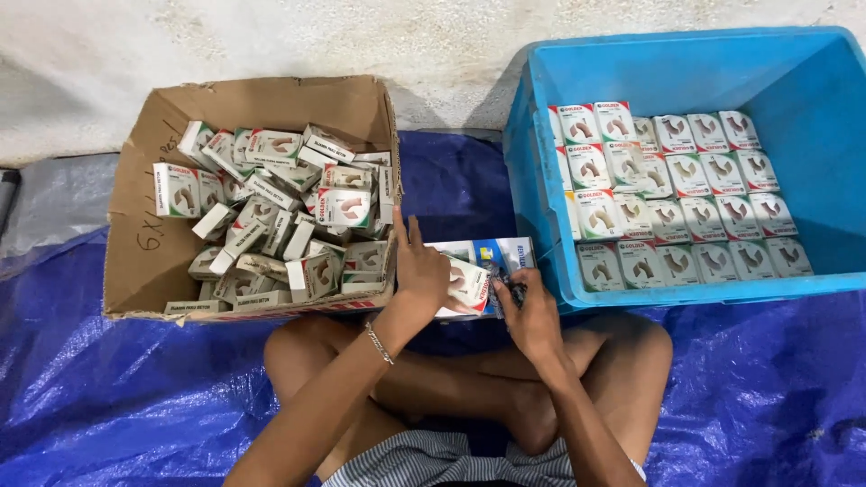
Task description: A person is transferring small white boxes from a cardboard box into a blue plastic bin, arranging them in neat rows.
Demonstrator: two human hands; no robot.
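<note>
A glossy printed card packet (469,281) is held in the left hand (420,271). Matt brown corrugated cardboard, torn at its rim, is seen in the carton (144,261). Smooth, shiny plastic forms the blue crate (812,99). A crinkled, glossy blue plastic sheet (117,397) covers the floor, edged by rough pale concrete (361,36).

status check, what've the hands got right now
Left hand grips small white box. Right hand pinches a dark item, too small to tell. Cardboard carton at left holds loose boxes, blue crate at right holds neat rows.
</note>
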